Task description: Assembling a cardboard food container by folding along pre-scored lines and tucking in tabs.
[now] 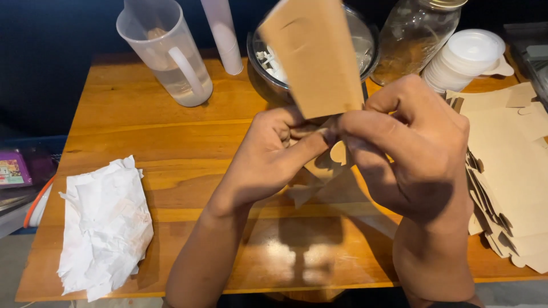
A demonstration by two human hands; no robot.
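Wooden table [142,131], warm orange grain, against a dark wall. We hold a flat brown cardboard blank [313,57] above the table's middle, its wide panel tilted up toward the camera and its lower flaps folded between our fingers. Left hand [268,159] closed, pinching the folded lower edge with thumb and fingers. Right hand [414,142] closed too, curled over the same edge from the other side; the two hands touch at the fold.

Just behind the blank: a metal bowl [365,40] with white bits inside. Right of it, a glass jar [414,37], then a stack of white plastic lids [465,60]. At the right edge, a pile of more cardboard blanks [508,165]. Far left back, a clear plastic jug [168,54] with a little liquid, and a white tube [224,37] beside it. Near left, crumpled white paper [103,228].
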